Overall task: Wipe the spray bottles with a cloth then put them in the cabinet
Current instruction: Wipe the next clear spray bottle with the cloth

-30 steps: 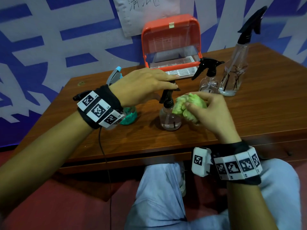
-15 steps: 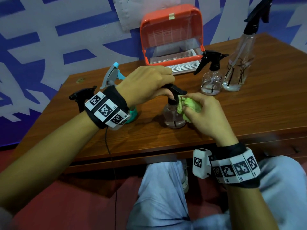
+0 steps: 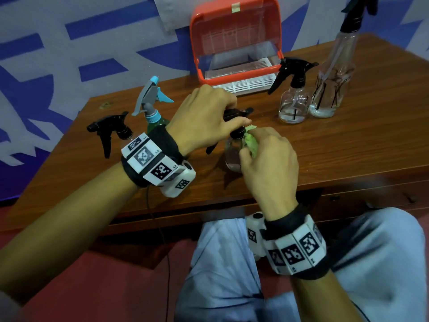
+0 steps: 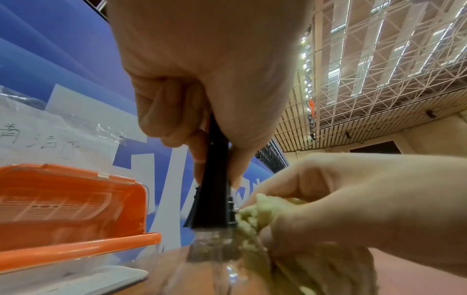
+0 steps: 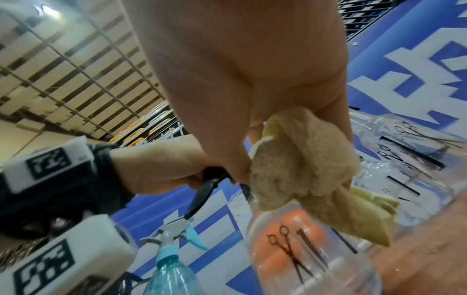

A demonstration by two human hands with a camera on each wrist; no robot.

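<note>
The small clear bottle (image 3: 232,156) near the table's (image 3: 348,147) front edge is largely hidden in the head view behind the right hand (image 3: 269,168), whose fingers are curled round a bunched green cloth (image 3: 251,142) pressed against the bottle's neck and shoulder. The bottle stands upright, long axis vertical, held from above by its black trigger head (image 3: 234,112), which is gripped in the curled fingers of the left hand (image 3: 204,117). Farther back, the orange cabinet (image 3: 234,38) is seen at the wall; the tall bottle (image 3: 334,73) is cut off by the frame's top.
</note>
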